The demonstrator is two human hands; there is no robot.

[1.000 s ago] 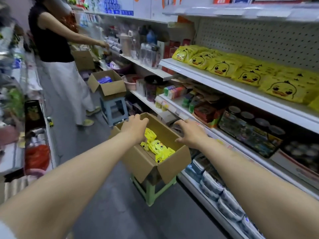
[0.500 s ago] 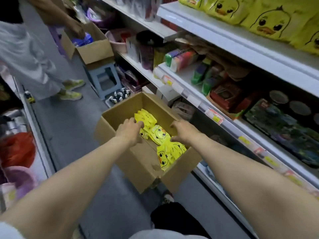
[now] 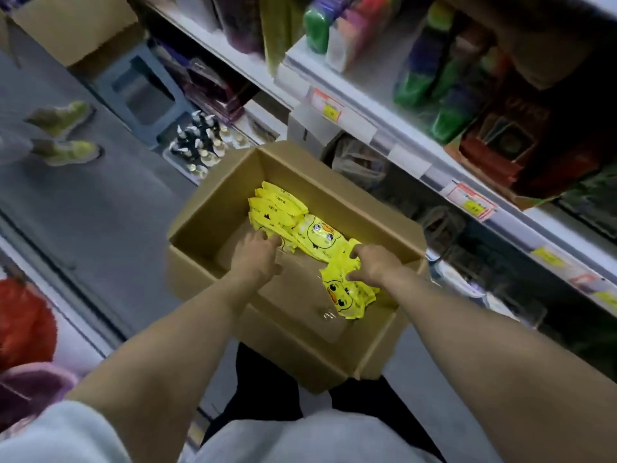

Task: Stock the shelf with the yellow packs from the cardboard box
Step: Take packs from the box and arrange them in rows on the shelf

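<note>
An open cardboard box (image 3: 217, 212) stands low in front of me, beside the shelving. Several yellow packs (image 3: 317, 233) with a duck face lie in a row along its right inner side. My left hand (image 3: 255, 259) is down inside the box, its fingertips curled onto the left end of the packs. My right hand (image 3: 375, 265) reaches in from the right and pinches the nearest yellow pack (image 3: 347, 295) between thumb and fingers. The upper shelf that holds the duck packs is out of view.
A white shelf edge (image 3: 404, 142) with price tags runs diagonally at the right, with coloured goods above and below it. A second cardboard box (image 3: 70, 28) sits on a blue stool (image 3: 140, 95). Another person's yellow-green shoes (image 3: 61, 135) stand on the grey floor.
My view has tipped down and closer to the box. Both hands moved from the box rim down onto the yellow packs inside. The other person's feet shifted left.
</note>
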